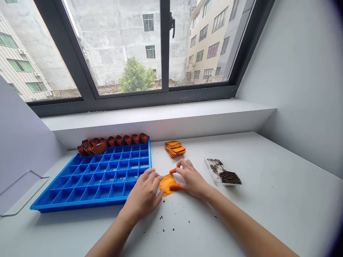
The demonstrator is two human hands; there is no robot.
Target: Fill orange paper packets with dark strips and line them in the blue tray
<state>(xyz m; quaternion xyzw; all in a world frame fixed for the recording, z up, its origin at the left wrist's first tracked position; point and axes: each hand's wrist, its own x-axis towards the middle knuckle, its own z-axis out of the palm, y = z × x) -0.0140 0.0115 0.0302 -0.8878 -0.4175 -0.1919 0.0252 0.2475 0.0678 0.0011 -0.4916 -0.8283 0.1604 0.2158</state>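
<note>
A small flat orange packet [166, 184] lies between my two hands, low over the white table. My left hand [144, 191] grips its left edge between thumb and fingers. On the opposite edge are the thumb and index finger of my right hand [191, 178], both wearing orange finger covers. Whether the packet's mouth is parted, I cannot tell. Behind my hands sits a pile of similar orange packets [175, 149]. To the right, a clear plastic tray [211, 173] holds a row of thin dark brown pieces [229, 177] and loose dark crumbs.
At left stands a blue compartment tray [104, 178], its back and back-left cells packed with orange-and-dark packets [99, 147]. Dark crumbs [161, 217] are scattered on the table [214, 228]. A bent metal wire stand [24, 192] is at far left. A window ledge [160, 116] runs behind.
</note>
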